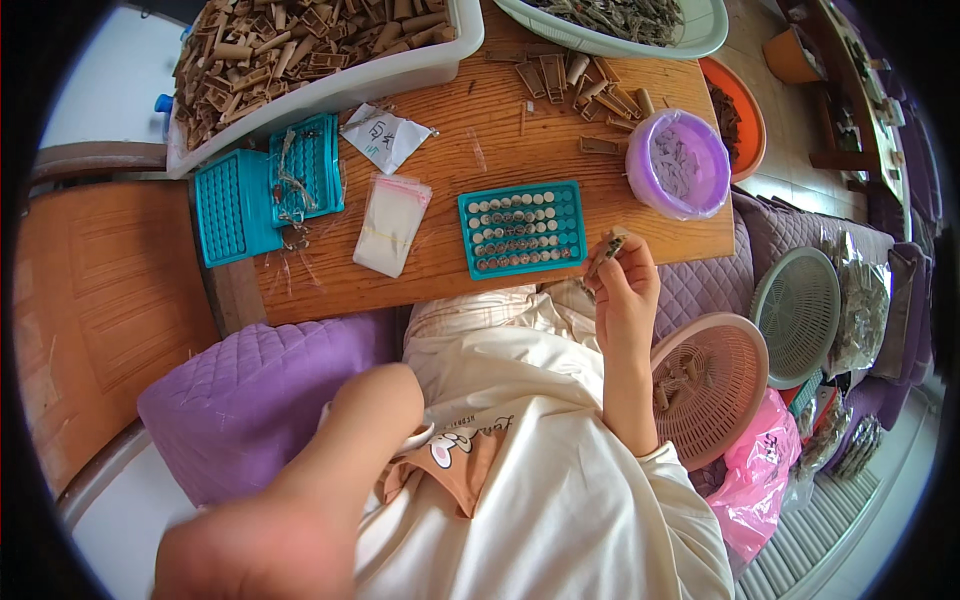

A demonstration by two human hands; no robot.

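Observation:
My right hand [628, 288] is raised at the table's front edge, its thumb and fingers pinched on a small, dark, greenish-brown piece [606, 252]. What kind of piece it is cannot be made out. Just left of that hand lies a teal tray [466, 232] with rows of round pits. Small white and brownish round pieces [512, 231] fill most of the pits, while the rightmost column looks bare. My left hand [255, 550] is low at the left, close to the camera and smeared by motion, so its fingers do not show.
Clear plastic bags [388, 235] and two more teal trays [232, 205] lie left on the wooden table [450, 135]. Behind stand a white bin [330, 93] of brown tube-like pieces and a pale green basin [700, 35]. A purple-lined tub [708, 195] stands right; a pink basket [715, 405] sits below.

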